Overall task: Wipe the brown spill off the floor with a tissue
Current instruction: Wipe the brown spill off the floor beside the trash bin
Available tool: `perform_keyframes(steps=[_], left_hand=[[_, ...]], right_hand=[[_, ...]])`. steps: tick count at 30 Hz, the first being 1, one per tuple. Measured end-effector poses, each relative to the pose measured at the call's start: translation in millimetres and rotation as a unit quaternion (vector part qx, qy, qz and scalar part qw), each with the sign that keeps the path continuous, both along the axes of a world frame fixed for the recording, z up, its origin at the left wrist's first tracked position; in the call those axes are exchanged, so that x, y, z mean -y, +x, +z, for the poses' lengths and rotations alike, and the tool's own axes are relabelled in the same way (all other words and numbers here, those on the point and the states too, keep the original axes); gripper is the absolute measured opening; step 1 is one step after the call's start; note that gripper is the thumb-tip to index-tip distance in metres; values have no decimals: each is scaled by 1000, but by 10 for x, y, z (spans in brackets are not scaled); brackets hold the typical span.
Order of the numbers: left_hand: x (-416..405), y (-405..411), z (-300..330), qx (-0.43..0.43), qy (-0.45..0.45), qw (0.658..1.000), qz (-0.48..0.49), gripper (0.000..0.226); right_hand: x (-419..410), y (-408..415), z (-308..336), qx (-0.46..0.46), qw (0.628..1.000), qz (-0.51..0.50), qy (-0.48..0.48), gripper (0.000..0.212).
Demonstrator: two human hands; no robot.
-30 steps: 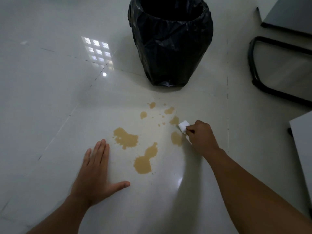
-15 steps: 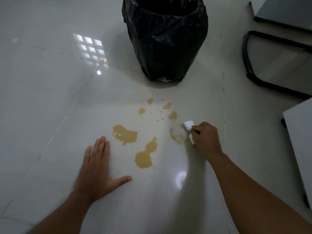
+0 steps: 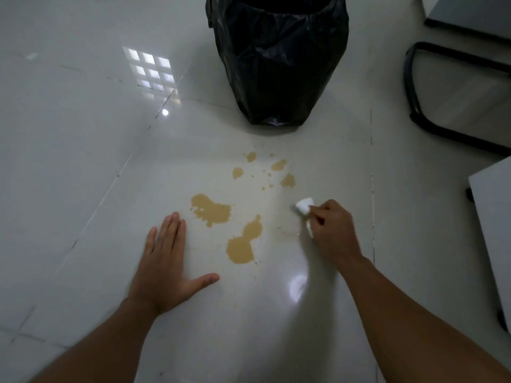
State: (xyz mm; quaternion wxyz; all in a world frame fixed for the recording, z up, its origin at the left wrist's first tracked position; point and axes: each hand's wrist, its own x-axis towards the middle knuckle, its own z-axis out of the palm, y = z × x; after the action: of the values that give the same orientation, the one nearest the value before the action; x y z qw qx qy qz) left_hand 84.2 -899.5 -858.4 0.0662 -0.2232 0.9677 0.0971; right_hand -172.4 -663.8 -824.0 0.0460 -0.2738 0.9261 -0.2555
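Brown spill lies in patches on the glossy white tiled floor: a large blotch (image 3: 211, 210) at the left, a gourd-shaped puddle (image 3: 243, 243) in the middle, and small drops (image 3: 279, 165) farther back. My right hand (image 3: 333, 230) is shut on a folded white tissue (image 3: 303, 205), pressed to the floor just right of the puddles. Only a faint smear shows on the tile beside the tissue. My left hand (image 3: 166, 264) lies flat on the floor, fingers spread, left of the spill.
A bin lined with a black bag (image 3: 278, 56) stands behind the spill. A black chair base (image 3: 414, 106) curves at the right, with grey furniture (image 3: 492, 217) along the right edge. Bright light reflections sit on the tiles.
The brown patch beside my right hand has been wiped away, leaving a faint smear. My right hand and tissue shifted slightly right and nearer. The left hand stayed planted.
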Motion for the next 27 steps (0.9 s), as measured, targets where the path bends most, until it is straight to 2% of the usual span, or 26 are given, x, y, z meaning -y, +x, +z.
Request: perform_keyframes(steps=[2,4,8,12,14,17,20,24,27], left_hand=[[-1,-15,1,-3,2,1000,0,131],[1,-7,-2,-4,6,1000,-1,130],[12,9,-12,-8,16,1000,-3,131],[21,-2,-4,-11,24,1000,-2,134],[16,-6,-2,-11,22,1000,-3,136],[14,5,-15,-19,19,1000,-9,140],[57,20,-38,-10,22,1000,-19,145],[142,94,-18,2,28,998,-55,147],[219,117,-16,-12,23,998,-63,144]], right_hand=[[-222,-204,-9,-10,993,-119,9,22],[-230,-272,-56,-3,989,-144,34,24],[141,146,-126,-6,997,-76,19,24],[322,721,-121,55,998,37,3,23],[157,574,-88,39,999,16,-6,18],[-166,254,-77,21,997,-79,2,18],[-225,563,-105,35,994,-105,4,17],[7,1219,-130,68,995,-78,-14,16],[179,1138,-91,80,996,-32,-24,23]])
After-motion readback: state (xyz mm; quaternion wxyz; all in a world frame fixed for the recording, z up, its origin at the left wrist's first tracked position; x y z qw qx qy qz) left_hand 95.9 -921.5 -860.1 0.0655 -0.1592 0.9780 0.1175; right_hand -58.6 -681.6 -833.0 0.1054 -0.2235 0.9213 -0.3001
